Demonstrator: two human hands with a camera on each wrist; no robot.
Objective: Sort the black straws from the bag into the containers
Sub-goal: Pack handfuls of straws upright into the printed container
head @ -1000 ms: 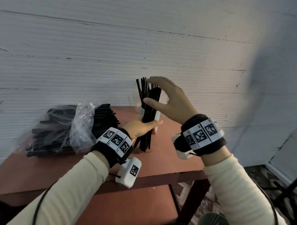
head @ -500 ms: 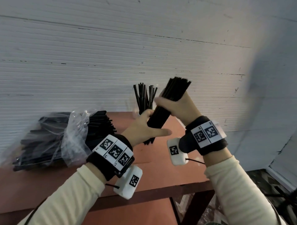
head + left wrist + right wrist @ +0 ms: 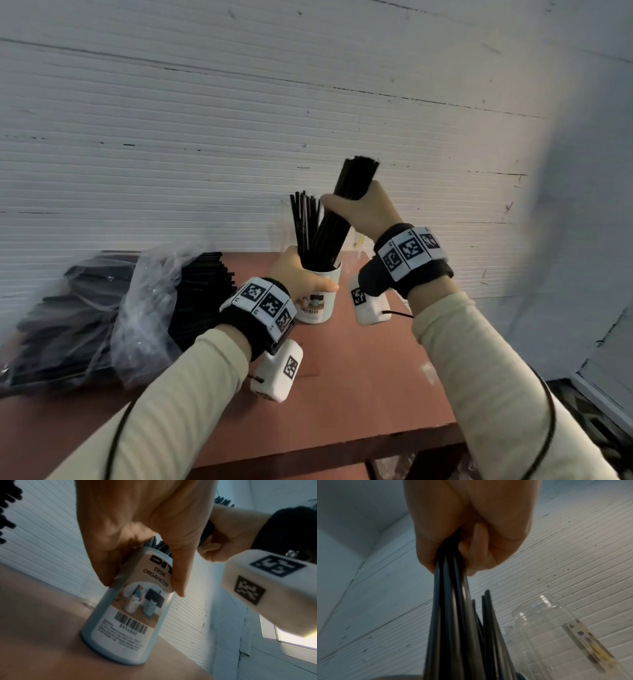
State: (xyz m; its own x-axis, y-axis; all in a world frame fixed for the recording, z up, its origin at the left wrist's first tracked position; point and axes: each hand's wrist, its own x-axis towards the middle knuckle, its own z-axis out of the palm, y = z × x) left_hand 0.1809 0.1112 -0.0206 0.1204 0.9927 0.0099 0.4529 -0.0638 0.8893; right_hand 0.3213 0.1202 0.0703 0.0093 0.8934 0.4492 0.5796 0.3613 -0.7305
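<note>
My right hand (image 3: 363, 212) grips a tilted bundle of black straws (image 3: 337, 219), its lower ends inside a white labelled cup (image 3: 317, 301) on the brown table (image 3: 359, 377). My left hand (image 3: 298, 277) holds that cup near its rim, fingers and thumb curled round it (image 3: 133, 555). More black straws (image 3: 303, 219) stand upright in the cup. In the right wrist view my fist (image 3: 467, 536) closes round the straw bundle (image 3: 452, 615). A clear plastic bag of black straws (image 3: 113, 308) lies on the table at the left.
Clear jars stand behind the cup by the white ribbed wall (image 3: 205, 137): one jar (image 3: 556, 635) right of the straws, another (image 3: 286, 226) behind them. The table's right edge (image 3: 428, 359) drops to the floor.
My right hand took the bundle from the left hand and lowered its ends into the white cup. My left hand let the straws go and moved onto the cup.
</note>
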